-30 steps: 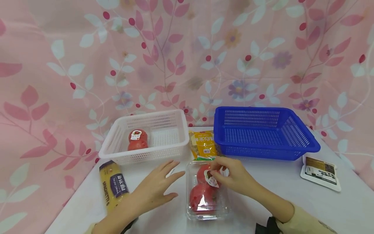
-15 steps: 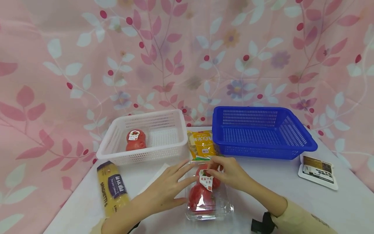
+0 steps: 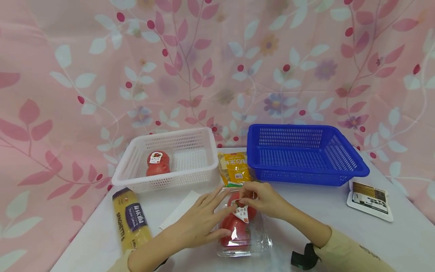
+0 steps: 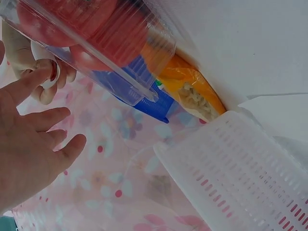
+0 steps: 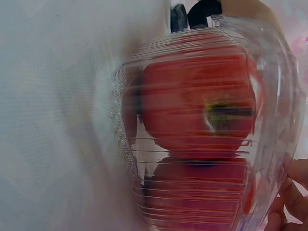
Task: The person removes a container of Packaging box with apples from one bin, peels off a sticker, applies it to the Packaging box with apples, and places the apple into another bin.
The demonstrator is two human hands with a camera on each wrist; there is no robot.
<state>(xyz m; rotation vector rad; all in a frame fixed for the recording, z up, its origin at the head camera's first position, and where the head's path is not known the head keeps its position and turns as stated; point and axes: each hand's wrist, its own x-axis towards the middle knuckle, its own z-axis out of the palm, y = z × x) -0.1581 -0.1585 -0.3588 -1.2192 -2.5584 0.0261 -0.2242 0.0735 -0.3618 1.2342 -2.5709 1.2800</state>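
Clear ribbed plastic clamshell box [image 3: 242, 236] w/ two red tomatoes, near front edge of white desk [image 3: 340, 211]. Right hand [image 3: 263, 198] pinches its white label [image 3: 242, 212]; left hand [image 3: 200, 223] spread wide, fingertips touching box side.

1. A clear plastic box [image 5: 202, 130] fills the middle and right of the right wrist view, its ribbed wall blurred.
2. Inside it sit two red tomatoes [image 5: 199, 103], one above the other and touching; the upper one shows a dark green stem spot facing the camera.
3. A pale surface [image 5: 57, 115] takes up the left half, just beside the box.
4. Fingertips [image 5: 291, 199] show at the lower right corner, touching the box's edge; which hand they belong to cannot be told from this view.
5. A dark strap-like object [image 5: 197, 12] appears at the top, above the box.
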